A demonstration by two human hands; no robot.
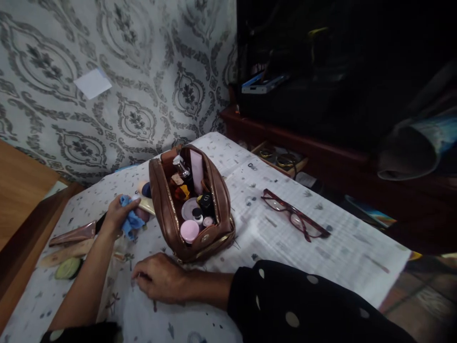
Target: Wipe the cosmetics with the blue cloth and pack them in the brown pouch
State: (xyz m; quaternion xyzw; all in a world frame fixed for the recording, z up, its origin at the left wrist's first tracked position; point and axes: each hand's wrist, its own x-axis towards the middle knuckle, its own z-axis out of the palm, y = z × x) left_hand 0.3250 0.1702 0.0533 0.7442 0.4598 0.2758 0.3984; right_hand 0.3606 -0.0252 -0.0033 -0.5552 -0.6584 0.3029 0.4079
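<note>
My left hand (119, 214) is closed round a crumpled blue cloth (132, 221), at the left of the bag. A cream-coloured tube (146, 206) points from the cloth towards the bag; whether my fingers hold it too, I cannot tell. The brown cosmetic bag (224, 202) stands unzipped, with a pink-lidded jar (189, 230), a pale pink tube (197, 170), a silver-capped bottle (181, 166) and several small containers inside. In front of it, my right hand (162, 278) rests on the cloth-covered table, fingers loosely curled, with nothing visible in them.
Red-framed glasses (296, 214) lie on the white patterned tablecloth (250, 238) at right. A rose-gold tube (73, 233) and a green-lidded jar (67, 268) lie beside my left forearm. Behind are a drawer (280, 157), a dark screen (339, 95) and a patterned wall.
</note>
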